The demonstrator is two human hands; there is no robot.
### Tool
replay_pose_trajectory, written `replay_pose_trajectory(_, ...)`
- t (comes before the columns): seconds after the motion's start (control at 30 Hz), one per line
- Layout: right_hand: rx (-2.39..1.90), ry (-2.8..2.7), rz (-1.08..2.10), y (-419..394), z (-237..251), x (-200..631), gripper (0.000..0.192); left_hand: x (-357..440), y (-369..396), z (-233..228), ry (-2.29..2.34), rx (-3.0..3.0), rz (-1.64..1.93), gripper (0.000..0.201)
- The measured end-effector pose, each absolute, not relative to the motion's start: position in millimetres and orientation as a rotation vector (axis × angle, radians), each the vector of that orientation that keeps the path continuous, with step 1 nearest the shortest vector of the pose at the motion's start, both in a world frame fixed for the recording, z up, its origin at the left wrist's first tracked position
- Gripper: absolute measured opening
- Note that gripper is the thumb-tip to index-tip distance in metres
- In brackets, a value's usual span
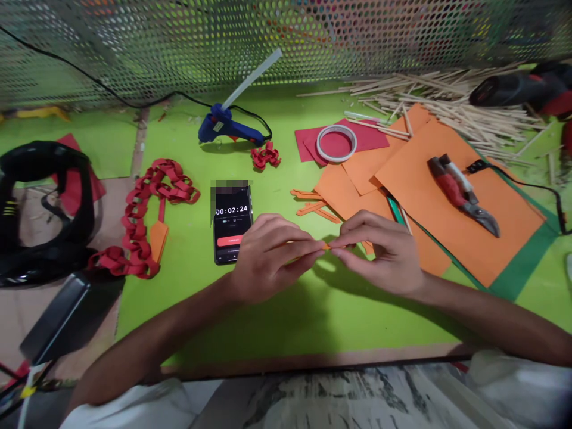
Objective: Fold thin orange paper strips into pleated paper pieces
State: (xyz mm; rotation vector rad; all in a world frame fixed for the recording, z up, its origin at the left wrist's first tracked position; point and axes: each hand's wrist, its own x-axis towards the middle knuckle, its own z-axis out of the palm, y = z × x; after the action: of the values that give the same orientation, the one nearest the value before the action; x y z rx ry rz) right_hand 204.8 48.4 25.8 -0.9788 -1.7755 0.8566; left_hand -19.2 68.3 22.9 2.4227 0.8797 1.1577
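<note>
Pinching a small orange paper strip [333, 245] between them, the left hand [268, 256] and right hand [379, 253] meet fingertip to fingertip above the green table [268, 322]. A phone [231, 223] lies just behind the left hand, with a red paper chain [143, 214] further left.

A bright lime-green table top [187, 298] fills the space, its near edge trimmed with a bare brownish strip. Along the far edge stands a perforated metal screen [134, 47], grey and dotted with round holes, colours glowing through it. At the left edge the green gives way to a worn pinkish surface [27, 310]. Light falls evenly from above
</note>
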Motion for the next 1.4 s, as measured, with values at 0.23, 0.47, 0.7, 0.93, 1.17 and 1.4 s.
replay_pose_trajectory(0.23,-0.946,-1.795,0.865,49,28,205,0.02,-19,67,25,0.858,2.456,1.116,0.011)
replay_pose_trajectory(0.47,-1.014,-1.71,0.995,64,24,222,0.012,-30,86,31,0.875,2.332,1.1,0.003)
replay_pose_trajectory(0.7,-1.204,-1.406,1.297,84,15,236,0.013,-48,109,34,1.17,2.061,0.999,0.006)
replay_pose_trajectory(0.93,-1.235,-1.26,1.558,79,12,223,0.023,-39,103,32,1.167,1.826,0.816,0.022)
replay_pose_trajectory(1.17,-1.21,-1.591,1.277,55,16,200,0.014,-18,77,27,0.985,2.233,0.803,0.006)
replay_pose_trajectory(1.4,-1.219,-1.777,0.96,48,19,200,0.002,-21,78,24,1.108,2.375,0.86,0.007)
